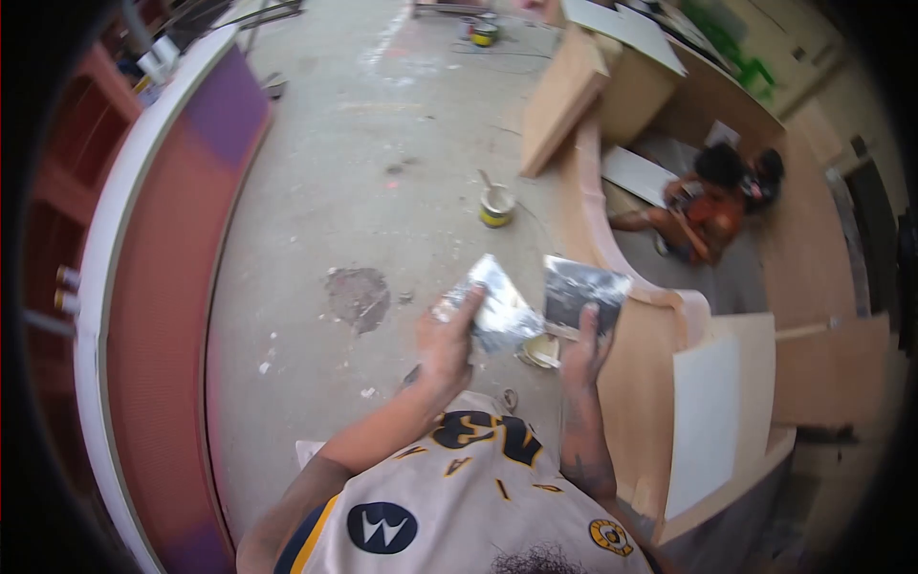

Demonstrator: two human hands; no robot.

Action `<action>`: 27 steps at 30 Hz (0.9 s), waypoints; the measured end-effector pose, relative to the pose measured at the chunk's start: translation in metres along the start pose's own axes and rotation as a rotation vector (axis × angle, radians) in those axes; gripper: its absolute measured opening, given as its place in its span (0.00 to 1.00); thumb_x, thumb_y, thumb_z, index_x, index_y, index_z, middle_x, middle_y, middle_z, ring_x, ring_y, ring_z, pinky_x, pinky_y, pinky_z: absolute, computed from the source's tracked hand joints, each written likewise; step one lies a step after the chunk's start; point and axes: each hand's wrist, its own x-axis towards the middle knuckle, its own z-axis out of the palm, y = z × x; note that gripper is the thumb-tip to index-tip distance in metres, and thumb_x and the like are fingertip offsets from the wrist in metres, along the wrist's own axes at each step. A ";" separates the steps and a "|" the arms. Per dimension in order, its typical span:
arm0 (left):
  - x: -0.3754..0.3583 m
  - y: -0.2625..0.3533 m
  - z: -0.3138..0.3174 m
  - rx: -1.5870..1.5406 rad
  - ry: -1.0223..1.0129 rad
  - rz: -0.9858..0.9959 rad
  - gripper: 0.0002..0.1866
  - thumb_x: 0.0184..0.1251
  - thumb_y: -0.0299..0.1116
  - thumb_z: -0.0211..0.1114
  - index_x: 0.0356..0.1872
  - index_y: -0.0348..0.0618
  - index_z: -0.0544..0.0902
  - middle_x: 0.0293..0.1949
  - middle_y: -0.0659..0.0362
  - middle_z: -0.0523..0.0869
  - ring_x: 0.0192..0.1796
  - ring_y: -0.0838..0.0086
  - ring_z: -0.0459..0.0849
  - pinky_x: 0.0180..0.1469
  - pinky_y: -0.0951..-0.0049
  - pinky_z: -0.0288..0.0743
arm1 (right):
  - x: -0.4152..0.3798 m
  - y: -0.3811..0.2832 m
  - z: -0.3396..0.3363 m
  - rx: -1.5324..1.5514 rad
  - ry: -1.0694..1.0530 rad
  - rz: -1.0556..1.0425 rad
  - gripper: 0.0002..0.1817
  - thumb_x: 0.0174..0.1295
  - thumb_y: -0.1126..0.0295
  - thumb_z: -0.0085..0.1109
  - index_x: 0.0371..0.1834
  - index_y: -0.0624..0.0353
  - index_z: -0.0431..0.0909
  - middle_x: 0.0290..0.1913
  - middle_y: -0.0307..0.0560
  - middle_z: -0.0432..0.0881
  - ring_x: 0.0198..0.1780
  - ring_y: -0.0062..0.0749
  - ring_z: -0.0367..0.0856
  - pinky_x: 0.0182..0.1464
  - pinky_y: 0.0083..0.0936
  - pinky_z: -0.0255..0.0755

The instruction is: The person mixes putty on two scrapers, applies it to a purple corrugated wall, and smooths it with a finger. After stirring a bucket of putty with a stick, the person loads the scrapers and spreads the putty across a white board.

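My left hand (448, 342) is closed on a shiny, flat metal putty scraper (490, 304), with the thumb lying across its face. In my right hand (585, 352) is a second metal putty scraper (579, 286), squarer and darker, with pale smears along its lower edge. The two blades are held up side by side in front of me, their near edges close together. Behind and just below them, an open can (541, 351) with pale contents shows partly, overlapped by the blades and my right hand.
Another open can (496, 207) with a stick in it stands on the stained concrete floor (316, 220). To the right runs a curved wooden structure (641, 383), with a person (712, 206) sitting inside it. A long red panel (172, 287) with a white top lines the left. Farther cans (484, 35) stand at the back.
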 end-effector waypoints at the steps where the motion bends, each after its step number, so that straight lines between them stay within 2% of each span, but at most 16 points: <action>1: -0.002 -0.001 -0.002 0.054 0.008 0.001 0.13 0.71 0.30 0.72 0.50 0.33 0.82 0.41 0.54 0.90 0.42 0.71 0.90 0.45 0.67 0.88 | -0.007 -0.006 0.008 0.073 0.052 0.062 0.25 0.77 0.67 0.57 0.71 0.70 0.67 0.64 0.50 0.76 0.61 0.34 0.77 0.64 0.31 0.71; 2: -0.004 -0.003 -0.002 0.107 0.026 0.008 0.13 0.71 0.30 0.73 0.50 0.34 0.82 0.42 0.54 0.90 0.42 0.72 0.90 0.46 0.69 0.87 | -0.012 -0.008 0.014 0.146 0.095 0.132 0.24 0.77 0.67 0.57 0.70 0.70 0.68 0.65 0.51 0.76 0.61 0.35 0.77 0.63 0.32 0.72; 4: -0.005 -0.008 0.003 0.073 0.013 0.027 0.14 0.69 0.31 0.75 0.48 0.34 0.83 0.40 0.55 0.90 0.39 0.75 0.89 0.42 0.73 0.86 | -0.016 -0.001 0.014 0.100 0.064 -0.019 0.26 0.76 0.70 0.55 0.71 0.74 0.64 0.64 0.56 0.75 0.60 0.38 0.79 0.62 0.34 0.74; 5: -0.007 -0.005 0.004 0.061 0.046 0.063 0.14 0.69 0.31 0.75 0.48 0.34 0.83 0.40 0.55 0.90 0.39 0.75 0.89 0.42 0.73 0.86 | -0.020 -0.003 0.019 0.118 0.019 -0.007 0.26 0.76 0.70 0.55 0.71 0.74 0.64 0.64 0.56 0.75 0.60 0.38 0.79 0.62 0.34 0.74; 7: -0.017 0.004 0.018 0.184 0.003 0.070 0.14 0.68 0.33 0.76 0.45 0.33 0.84 0.36 0.56 0.90 0.35 0.77 0.89 0.38 0.75 0.86 | -0.020 -0.016 0.020 -0.147 -0.052 -0.218 0.29 0.75 0.73 0.53 0.73 0.77 0.56 0.62 0.61 0.76 0.58 0.41 0.80 0.60 0.33 0.76; 10: -0.024 0.015 0.022 0.313 -0.015 0.216 0.17 0.67 0.35 0.78 0.45 0.32 0.84 0.33 0.57 0.90 0.33 0.79 0.88 0.34 0.76 0.85 | -0.032 -0.016 0.011 -0.246 -0.088 -0.108 0.32 0.75 0.74 0.52 0.74 0.79 0.50 0.61 0.62 0.76 0.56 0.41 0.80 0.58 0.33 0.77; 11: -0.026 0.018 0.025 0.308 -0.015 0.228 0.17 0.67 0.35 0.78 0.44 0.31 0.84 0.32 0.57 0.90 0.32 0.79 0.88 0.33 0.77 0.84 | -0.028 -0.020 0.005 -0.238 -0.197 -0.136 0.29 0.74 0.74 0.53 0.72 0.76 0.55 0.56 0.57 0.78 0.51 0.37 0.81 0.52 0.32 0.78; 12: -0.025 0.015 0.025 0.308 -0.015 0.228 0.17 0.67 0.35 0.78 0.44 0.31 0.84 0.32 0.57 0.90 0.32 0.79 0.88 0.33 0.77 0.84 | -0.024 -0.025 0.001 -0.237 -0.197 -0.135 0.29 0.74 0.74 0.53 0.72 0.76 0.55 0.56 0.57 0.78 0.51 0.37 0.81 0.52 0.32 0.78; 14: -0.021 0.008 0.021 0.446 0.025 0.388 0.15 0.64 0.34 0.80 0.41 0.32 0.86 0.34 0.57 0.89 0.33 0.78 0.87 0.34 0.77 0.81 | -0.018 -0.033 -0.004 -0.245 -0.387 -0.127 0.25 0.72 0.75 0.55 0.68 0.73 0.60 0.50 0.52 0.79 0.45 0.32 0.80 0.47 0.30 0.77; 15: -0.020 0.006 0.019 0.446 0.025 0.386 0.15 0.64 0.34 0.80 0.41 0.32 0.86 0.34 0.57 0.89 0.33 0.78 0.87 0.34 0.77 0.81 | -0.018 -0.035 -0.003 -0.246 -0.387 -0.125 0.25 0.72 0.75 0.55 0.68 0.73 0.60 0.50 0.52 0.79 0.45 0.32 0.80 0.47 0.30 0.77; 17: -0.019 0.005 0.016 0.615 0.075 0.542 0.14 0.60 0.33 0.82 0.36 0.33 0.88 0.35 0.57 0.87 0.36 0.77 0.85 0.39 0.74 0.79 | -0.015 -0.042 0.000 -0.258 -0.411 -0.108 0.20 0.69 0.75 0.57 0.61 0.70 0.68 0.45 0.50 0.81 0.42 0.29 0.80 0.44 0.28 0.75; 18: -0.019 0.008 0.016 0.614 0.078 0.542 0.14 0.60 0.33 0.82 0.36 0.33 0.88 0.35 0.57 0.87 0.36 0.77 0.85 0.39 0.74 0.79 | -0.011 -0.048 0.000 -0.259 -0.414 -0.107 0.20 0.69 0.75 0.57 0.61 0.70 0.68 0.45 0.50 0.81 0.42 0.29 0.80 0.44 0.28 0.75; 20: -0.020 0.014 0.017 0.684 0.038 0.606 0.15 0.56 0.33 0.84 0.34 0.34 0.88 0.35 0.56 0.84 0.40 0.74 0.82 0.46 0.71 0.76 | -0.003 -0.060 -0.001 -0.368 -0.555 -0.066 0.18 0.66 0.74 0.60 0.56 0.69 0.73 0.43 0.52 0.82 0.40 0.31 0.81 0.44 0.29 0.76; 23: -0.016 0.015 0.015 0.655 0.004 0.683 0.14 0.52 0.32 0.85 0.34 0.35 0.89 0.33 0.54 0.84 0.41 0.70 0.79 0.46 0.69 0.73 | 0.001 -0.066 -0.001 -0.411 -0.600 -0.064 0.17 0.64 0.74 0.62 0.55 0.69 0.74 0.41 0.53 0.82 0.38 0.32 0.81 0.43 0.30 0.76; 27: -0.018 0.025 0.015 0.696 -0.025 0.692 0.15 0.51 0.33 0.86 0.33 0.37 0.89 0.34 0.56 0.82 0.40 0.71 0.79 0.46 0.70 0.72 | 0.007 -0.071 -0.003 -0.402 -0.697 -0.001 0.21 0.64 0.74 0.63 0.58 0.71 0.74 0.40 0.52 0.82 0.37 0.34 0.82 0.42 0.31 0.77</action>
